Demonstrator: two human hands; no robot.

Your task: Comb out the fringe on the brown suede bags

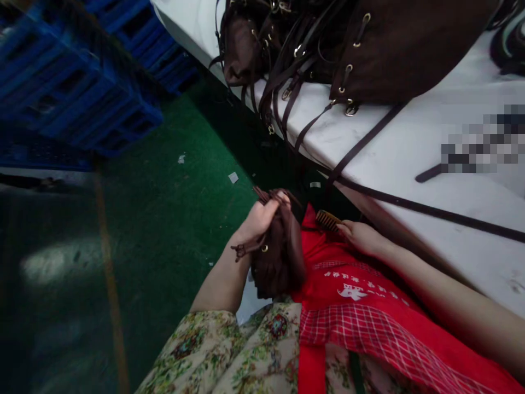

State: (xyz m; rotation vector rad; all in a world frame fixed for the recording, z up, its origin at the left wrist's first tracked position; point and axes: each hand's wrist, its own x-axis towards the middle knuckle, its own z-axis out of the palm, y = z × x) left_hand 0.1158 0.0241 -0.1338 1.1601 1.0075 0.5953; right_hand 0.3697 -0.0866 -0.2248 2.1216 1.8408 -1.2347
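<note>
My left hand [264,213] is closed around the gathered top of a small dark brown drawstring bag [279,260]. The bag hangs down against the front of my body, with a thin strap end and a brass-coloured eyelet on its left side. In my right hand [356,235] is a yellowish comb [327,220], gripped at one end, its dark teeth showing. That hand rests low beside the table edge, just in front of my red apron [348,284]. The fingertips of my left hand are partly hidden by the bag's straps.
Several dark brown bags [385,49] with straps and metal rings lie on the white table [463,208]. A long strap [443,213] runs across it, and others dangle over its edge. Blue pallets [74,82] stand on the green floor [197,142] at left, where paper scraps lie.
</note>
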